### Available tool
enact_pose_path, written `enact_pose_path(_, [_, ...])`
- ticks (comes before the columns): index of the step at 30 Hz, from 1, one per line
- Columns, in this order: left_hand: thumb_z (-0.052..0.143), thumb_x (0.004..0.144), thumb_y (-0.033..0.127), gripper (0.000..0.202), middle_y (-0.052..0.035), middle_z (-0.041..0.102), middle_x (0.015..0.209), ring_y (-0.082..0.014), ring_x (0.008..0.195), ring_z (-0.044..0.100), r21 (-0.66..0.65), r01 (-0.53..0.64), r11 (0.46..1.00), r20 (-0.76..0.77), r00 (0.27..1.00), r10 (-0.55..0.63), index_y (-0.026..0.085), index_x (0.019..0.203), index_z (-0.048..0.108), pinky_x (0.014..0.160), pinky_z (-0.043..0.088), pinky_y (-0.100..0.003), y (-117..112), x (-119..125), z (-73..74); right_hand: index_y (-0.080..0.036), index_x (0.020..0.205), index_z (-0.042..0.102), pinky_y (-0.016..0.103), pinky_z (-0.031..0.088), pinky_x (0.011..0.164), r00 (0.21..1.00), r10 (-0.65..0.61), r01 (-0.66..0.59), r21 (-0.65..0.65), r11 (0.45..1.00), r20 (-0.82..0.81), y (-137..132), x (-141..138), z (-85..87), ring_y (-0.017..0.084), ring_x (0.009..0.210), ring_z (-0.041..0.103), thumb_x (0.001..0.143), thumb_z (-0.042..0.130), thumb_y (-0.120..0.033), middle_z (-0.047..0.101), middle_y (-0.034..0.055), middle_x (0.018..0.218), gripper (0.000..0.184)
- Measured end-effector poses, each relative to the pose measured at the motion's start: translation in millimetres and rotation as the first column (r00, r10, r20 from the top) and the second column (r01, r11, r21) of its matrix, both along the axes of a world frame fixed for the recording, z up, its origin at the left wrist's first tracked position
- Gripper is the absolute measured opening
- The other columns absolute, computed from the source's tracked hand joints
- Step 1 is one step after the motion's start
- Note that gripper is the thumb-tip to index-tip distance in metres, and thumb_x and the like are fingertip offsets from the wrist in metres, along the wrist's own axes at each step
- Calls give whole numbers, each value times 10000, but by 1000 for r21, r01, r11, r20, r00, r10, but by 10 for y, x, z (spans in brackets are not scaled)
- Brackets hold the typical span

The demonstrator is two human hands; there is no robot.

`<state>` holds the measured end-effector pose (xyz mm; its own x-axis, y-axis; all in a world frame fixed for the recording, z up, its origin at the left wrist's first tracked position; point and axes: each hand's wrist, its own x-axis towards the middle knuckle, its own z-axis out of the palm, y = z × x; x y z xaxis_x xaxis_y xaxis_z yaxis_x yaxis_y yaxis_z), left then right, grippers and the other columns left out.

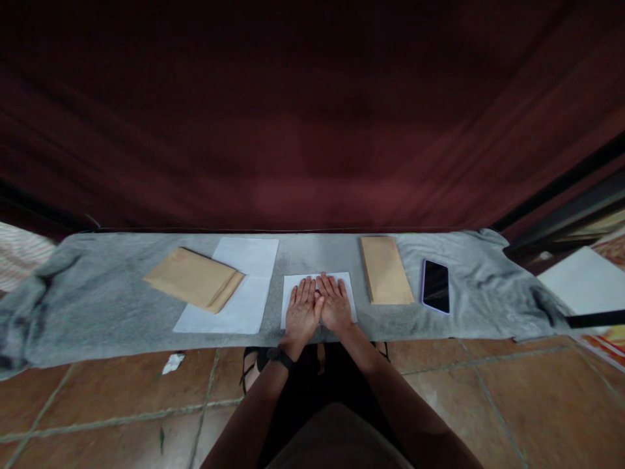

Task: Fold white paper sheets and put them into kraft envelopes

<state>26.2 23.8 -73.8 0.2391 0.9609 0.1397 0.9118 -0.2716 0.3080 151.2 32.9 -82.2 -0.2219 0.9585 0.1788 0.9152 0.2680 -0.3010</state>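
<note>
A folded white paper (293, 286) lies on the grey cloth (107, 293) that covers a long narrow table, straight in front of me. My left hand (303, 311) rests flat on the paper, fingers stretched out and together. My right hand (334, 303) lies flat beside it, also on the paper, thumbs touching in the middle. Neither hand holds anything. A dark band sits on my left wrist.
A stack of white sheets (247, 280) lies to the left, with a pile of brown envelopes (193, 278) partly on it. A single brown envelope (385, 269) and a black phone (435, 286) lie to the right. A dark red curtain hangs behind. A paper scrap (173, 362) lies on the tiled floor.
</note>
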Motion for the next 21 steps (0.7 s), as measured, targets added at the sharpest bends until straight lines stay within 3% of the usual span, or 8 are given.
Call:
enact_pose_path(5, [297, 1037, 393, 592, -124, 357, 1618, -238, 1539, 239, 8, -4, 1000, -34, 999, 5, 126, 1564, 334, 1260, 201, -485, 46, -74, -41, -199, 1537, 416, 502, 222, 1227, 999, -44, 44, 56, 997, -3, -26, 26, -67, 279, 1496, 328, 1039, 429, -296, 370, 90, 1616, 508])
enact_pose_path(13, [318, 1025, 337, 593, -167, 337, 1621, -267, 1534, 248, 46, -102, 994, 8, 995, 101, 80, 1560, 328, 1251, 231, -482, 6, -305, -46, -62, 1544, 368, 490, 287, 1197, 988, -156, 157, 129, 979, -17, -136, 323, -117, 297, 1473, 369, 1054, 380, -331, 402, 191, 1581, 558])
enact_pose_path(21, [306, 1027, 337, 593, -188, 364, 1604, -297, 1521, 279, 46, -167, 985, 26, 986, 166, 57, 1548, 344, 1236, 263, -509, -86, -447, -17, -56, 1547, 360, 519, 351, 1161, 976, -206, 214, 142, 966, -66, -370, 574, -159, 313, 1430, 432, 1049, 341, -324, 429, 217, 1558, 567])
